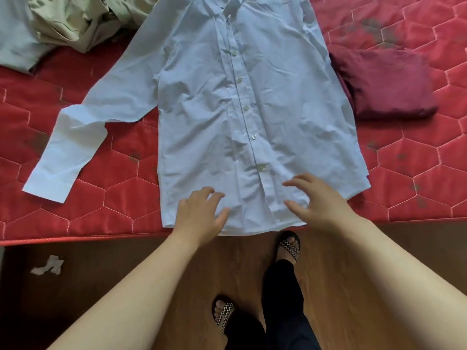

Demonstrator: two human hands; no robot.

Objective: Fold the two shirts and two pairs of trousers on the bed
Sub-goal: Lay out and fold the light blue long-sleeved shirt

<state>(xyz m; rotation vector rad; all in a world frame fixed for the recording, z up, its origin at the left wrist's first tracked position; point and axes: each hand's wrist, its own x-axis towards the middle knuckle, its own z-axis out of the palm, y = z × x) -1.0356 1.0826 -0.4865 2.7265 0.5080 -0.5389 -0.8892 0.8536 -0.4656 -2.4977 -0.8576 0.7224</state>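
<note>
- Red quilted bed (113, 178) fills the upper part of the view, its near edge running across the frame; brown wood floor (126, 269) below it.
- Light blue shirt (227, 109) lies flat on the bed, front up, buttoned, collar at the far end, hem at the near edge of the bed.
- One sleeve (75, 137) is spread out to camera-left, bent at the elbow, with the cuff pointing toward the near edge. Other sleeve can't be separated from the body along the camera-right side.
- Left hand (199, 213) is over the hem, left of the button placket: fingers spread and slightly bent, gripping nothing.
- Right hand (318, 200) is over the hem, right of the placket, in the same pose: fingers splayed, nothing pinched.
- Hands are apart, with the placket between them. Can't tell whether the fingertips press the cloth or sit just above it.
- Maroon garment (384, 84) is folded into a rectangle just beside the shirt's camera-right edge.
- Beige garment (75, 18) is crumpled in the far-left corner, partly over a grey-blue garment (15, 39), also unfolded. Can't tell which of these are shirts or trousers.
- White crumpled scrap (48, 265) lies on the floor near the bed edge.
- Person's feet are in checkered sandals (290, 245), with dark trouser legs above.
</note>
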